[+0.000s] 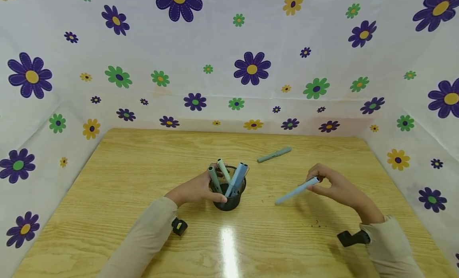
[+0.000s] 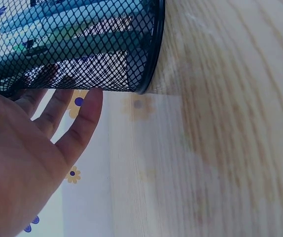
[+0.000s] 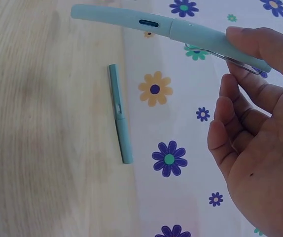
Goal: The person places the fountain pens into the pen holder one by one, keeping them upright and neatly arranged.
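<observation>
A black mesh pen cup (image 1: 229,204) stands on the table with several pale green and blue pens (image 1: 234,180) leaning in it. My left hand (image 1: 195,189) grips the cup from its left side, thumb on the near face and fingers behind; the left wrist view shows the mesh wall (image 2: 107,69) beside the fingers. To the right, my right hand (image 1: 333,185) pinches a light blue pen (image 1: 295,191) by its capped end, between thumb and fingers. The pen's other end points left and down toward the table. A grey-green pen (image 1: 274,155) lies on the table behind.
The wooden table (image 1: 154,150) is bounded at the back and sides by white cloth (image 1: 215,39) printed with flowers. Small dark specks (image 1: 315,224) lie on the wood below the right hand. Each wrist wears a black camera mount (image 1: 353,238).
</observation>
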Tool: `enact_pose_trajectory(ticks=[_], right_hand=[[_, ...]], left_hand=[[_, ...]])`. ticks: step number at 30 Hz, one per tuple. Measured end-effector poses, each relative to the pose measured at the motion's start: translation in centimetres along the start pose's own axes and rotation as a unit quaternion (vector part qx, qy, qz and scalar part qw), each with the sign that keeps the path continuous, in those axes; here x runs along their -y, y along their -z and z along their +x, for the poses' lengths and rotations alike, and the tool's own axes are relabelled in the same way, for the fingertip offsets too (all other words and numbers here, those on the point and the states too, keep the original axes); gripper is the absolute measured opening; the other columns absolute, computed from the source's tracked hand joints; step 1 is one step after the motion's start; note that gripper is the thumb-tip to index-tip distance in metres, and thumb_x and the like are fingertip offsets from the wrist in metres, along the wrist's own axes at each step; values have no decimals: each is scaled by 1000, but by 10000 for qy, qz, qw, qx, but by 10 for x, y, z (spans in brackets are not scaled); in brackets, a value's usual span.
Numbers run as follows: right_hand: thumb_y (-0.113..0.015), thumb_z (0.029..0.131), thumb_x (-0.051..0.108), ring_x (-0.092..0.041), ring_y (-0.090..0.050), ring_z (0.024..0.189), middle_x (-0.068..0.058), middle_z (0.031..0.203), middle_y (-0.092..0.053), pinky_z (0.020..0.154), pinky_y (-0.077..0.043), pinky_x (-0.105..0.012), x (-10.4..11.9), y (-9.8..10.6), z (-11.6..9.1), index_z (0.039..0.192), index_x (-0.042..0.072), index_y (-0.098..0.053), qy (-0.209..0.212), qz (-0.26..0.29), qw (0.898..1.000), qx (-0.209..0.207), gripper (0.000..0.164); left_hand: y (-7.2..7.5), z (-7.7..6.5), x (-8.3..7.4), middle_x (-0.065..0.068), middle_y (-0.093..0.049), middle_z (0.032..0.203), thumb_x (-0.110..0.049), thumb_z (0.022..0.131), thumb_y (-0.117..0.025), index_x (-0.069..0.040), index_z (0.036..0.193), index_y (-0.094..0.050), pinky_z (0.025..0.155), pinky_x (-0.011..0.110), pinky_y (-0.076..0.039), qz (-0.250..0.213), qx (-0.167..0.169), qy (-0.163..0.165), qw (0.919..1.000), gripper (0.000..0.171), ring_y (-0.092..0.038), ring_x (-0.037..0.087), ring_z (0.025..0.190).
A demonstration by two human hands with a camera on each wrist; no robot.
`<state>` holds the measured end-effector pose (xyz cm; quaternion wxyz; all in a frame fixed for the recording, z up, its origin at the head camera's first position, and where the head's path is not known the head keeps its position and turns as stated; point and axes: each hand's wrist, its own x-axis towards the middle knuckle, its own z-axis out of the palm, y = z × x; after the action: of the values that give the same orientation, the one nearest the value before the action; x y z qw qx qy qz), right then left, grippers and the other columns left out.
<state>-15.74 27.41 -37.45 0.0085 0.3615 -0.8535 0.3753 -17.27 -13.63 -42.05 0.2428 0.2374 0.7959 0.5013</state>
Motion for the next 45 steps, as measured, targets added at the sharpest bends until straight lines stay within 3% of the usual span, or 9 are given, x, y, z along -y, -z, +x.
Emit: enact_pose_trajectory(ticks=[11, 24, 35, 45], right_hand=[[-67, 82, -11, -6, -44, 83, 7, 96, -55, 71, -37, -22, 8, 6, 6, 98, 14, -60, 94, 87, 9997, -206, 31], [-60, 84, -17, -7, -45, 88, 6, 97, -51, 77, -37, -22, 28, 14, 27, 97, 7, -58, 375, 455, 9978, -296, 27], [-61, 84, -15, -6, -46, 97, 5, 101, -52, 89, -38, -16, 51, 10, 59, 99, 4, -57, 717, 547, 9956, -240, 24], [-66, 86, -7, -7, -45, 93, 5, 98, -50, 85, -39, -21, 68, 0, 91, 100, 7, -59, 868, 439, 9952, -115, 21]], left_hand=[[-1, -1, 0, 16, -28, 152, -48, 75, -79, -15, 149, -15, 113, 55, -26, 27, 8, -44, 10000, 103, -29, 29, 142], [1, 2, 2, 17, -27, 153, -50, 75, -78, -18, 151, -16, 111, 55, -29, 10, 52, -215, 9998, 103, -30, 31, 141], [1, 0, 2, 18, -22, 155, -48, 76, -79, -17, 152, -12, 110, 56, -30, -4, 39, -90, 10000, 105, -27, 33, 143], [1, 0, 2, 18, -21, 156, -44, 78, -78, -15, 153, -10, 111, 56, -29, -11, 45, -70, 10000, 105, -26, 33, 144]])
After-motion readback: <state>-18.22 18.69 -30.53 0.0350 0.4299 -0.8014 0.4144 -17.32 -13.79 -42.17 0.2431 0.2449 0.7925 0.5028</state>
